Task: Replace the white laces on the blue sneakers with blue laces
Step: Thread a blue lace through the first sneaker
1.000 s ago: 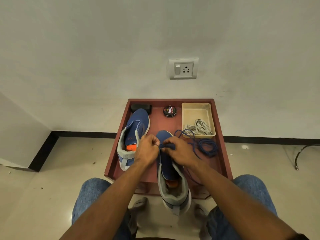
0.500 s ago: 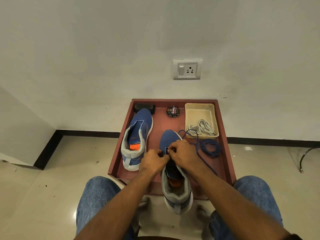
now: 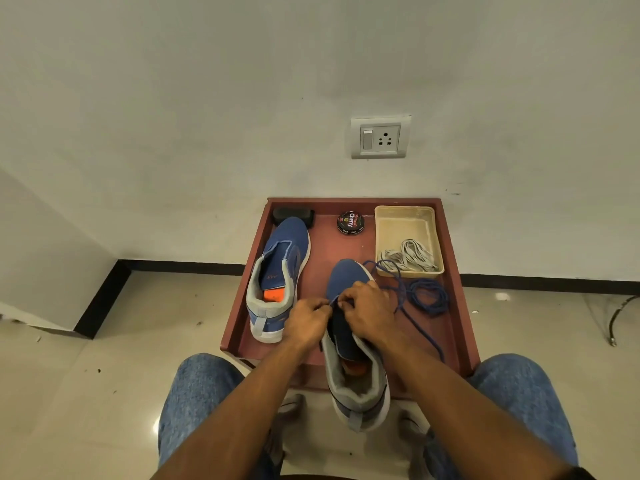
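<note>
Two blue sneakers lie on a reddish-brown tray table (image 3: 460,306). The left sneaker (image 3: 280,271) has no lace. The right sneaker (image 3: 349,368) hangs with its heel over the table's near edge. My left hand (image 3: 306,322) and my right hand (image 3: 367,311) meet over its front eyelets, both pinching a thin blue lace (image 3: 401,292). The lace runs back to the right, loops near the toe and trails down the table. A coil of blue lace (image 3: 429,296) lies beside it. White laces (image 3: 412,256) sit in a beige tray (image 3: 388,226).
A round shoe-polish tin (image 3: 350,222) and a black block (image 3: 292,214) stand at the table's back. My knees in jeans flank the table's near edge. A wall with a socket (image 3: 380,137) rises behind. Tiled floor surrounds the table.
Both hands have slid a little toward me along the right sneaker and closed together on the lace. The view has shifted slightly to the left.
</note>
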